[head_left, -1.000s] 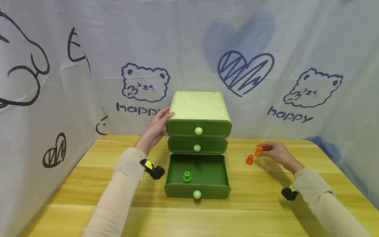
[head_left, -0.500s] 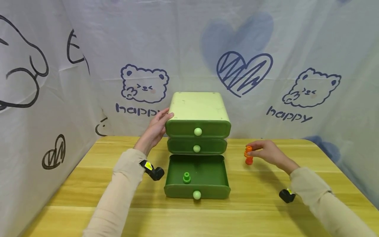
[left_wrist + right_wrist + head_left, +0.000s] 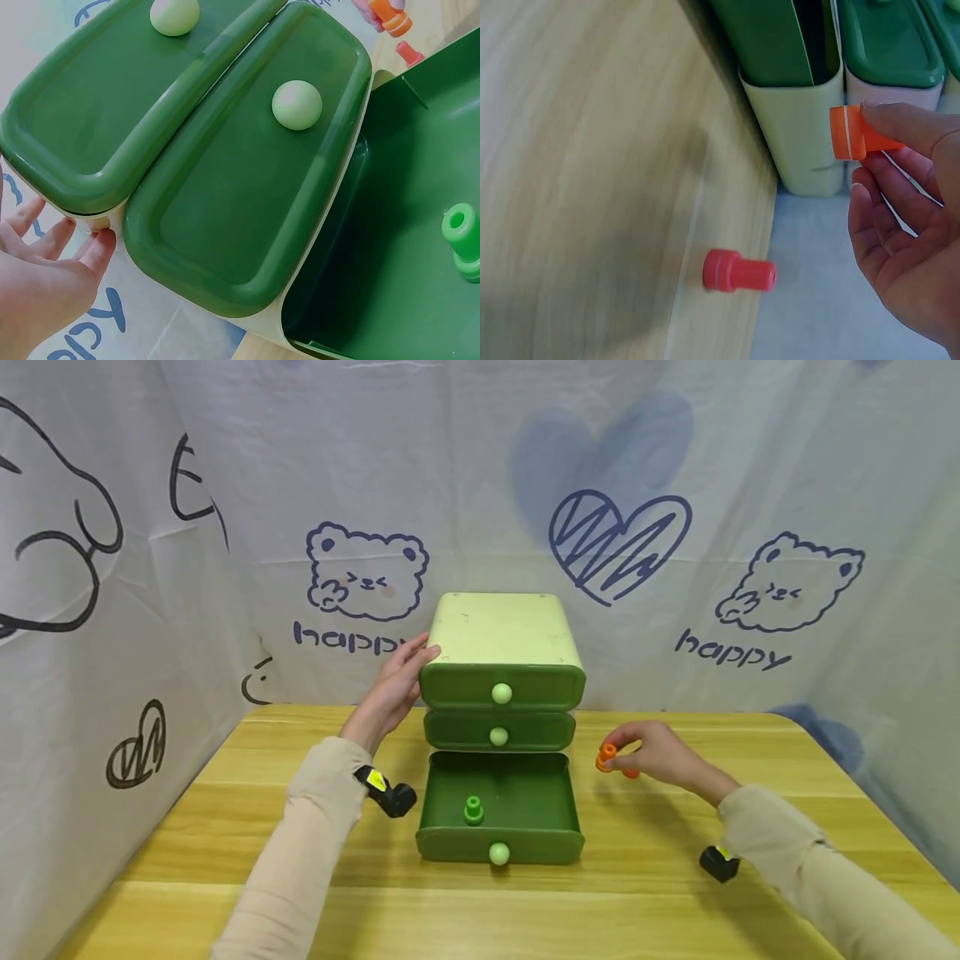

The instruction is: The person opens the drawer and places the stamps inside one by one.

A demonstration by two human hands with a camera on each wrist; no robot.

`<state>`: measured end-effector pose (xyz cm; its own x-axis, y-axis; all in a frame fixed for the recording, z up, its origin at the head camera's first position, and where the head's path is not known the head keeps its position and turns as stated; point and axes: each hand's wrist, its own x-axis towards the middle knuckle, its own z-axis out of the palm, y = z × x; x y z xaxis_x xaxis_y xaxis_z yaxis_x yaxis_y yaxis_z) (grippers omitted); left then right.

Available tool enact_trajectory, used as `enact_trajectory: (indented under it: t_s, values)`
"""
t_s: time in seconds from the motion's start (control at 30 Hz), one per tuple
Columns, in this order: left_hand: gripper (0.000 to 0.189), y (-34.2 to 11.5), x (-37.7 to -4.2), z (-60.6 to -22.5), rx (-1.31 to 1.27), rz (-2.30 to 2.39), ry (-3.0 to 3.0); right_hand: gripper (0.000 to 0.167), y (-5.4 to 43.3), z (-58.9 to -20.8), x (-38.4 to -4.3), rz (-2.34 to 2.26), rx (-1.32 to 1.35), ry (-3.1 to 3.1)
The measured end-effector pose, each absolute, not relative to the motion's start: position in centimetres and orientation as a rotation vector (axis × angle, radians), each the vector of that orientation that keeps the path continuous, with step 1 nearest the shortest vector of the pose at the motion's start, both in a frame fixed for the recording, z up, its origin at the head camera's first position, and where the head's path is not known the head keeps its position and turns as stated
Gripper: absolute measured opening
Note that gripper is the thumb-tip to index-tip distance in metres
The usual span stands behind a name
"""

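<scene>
A small drawer cabinet point(image 3: 506, 631) with a pale green top and green drawer fronts stands in the middle of the table. My left hand point(image 3: 390, 692) rests against its left side, fingers extended, the fingertips near the top drawer. The bottom drawer point(image 3: 540, 847) is pulled out, and a green stepped peg point(image 3: 473, 812) stands upright inside. To the right of the cabinet my right hand point(image 3: 662, 756) pinches an orange stepped peg point(image 3: 847, 133) between thumb and fingers, above the table. Behind those fingers in the head view, a red stepped peg point(image 3: 739, 271) stands on the table.
The wooden table point(image 3: 420, 914) spreads around the cabinet. A white cloth point(image 3: 480, 485) with printed bears and hearts hangs behind and at the sides. The top drawer point(image 3: 457, 687) and middle drawer point(image 3: 457, 730) are closed.
My right hand has carried the orange peg leftward, past the red peg and closer to the cabinet. My left hand, the drawers and the green peg stay where they were.
</scene>
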<state>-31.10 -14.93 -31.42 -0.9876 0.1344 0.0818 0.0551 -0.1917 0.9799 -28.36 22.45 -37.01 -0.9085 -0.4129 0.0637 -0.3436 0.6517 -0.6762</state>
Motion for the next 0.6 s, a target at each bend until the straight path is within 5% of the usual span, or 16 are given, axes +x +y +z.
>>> enact_trajectory:
  t_s: [0.6]
  values:
    - [0.068,-14.8,-31.2,-31.5,0.22,2.395,1.936,0.016,18.3,-37.2,-27.4,-0.974,-0.957,2.733]
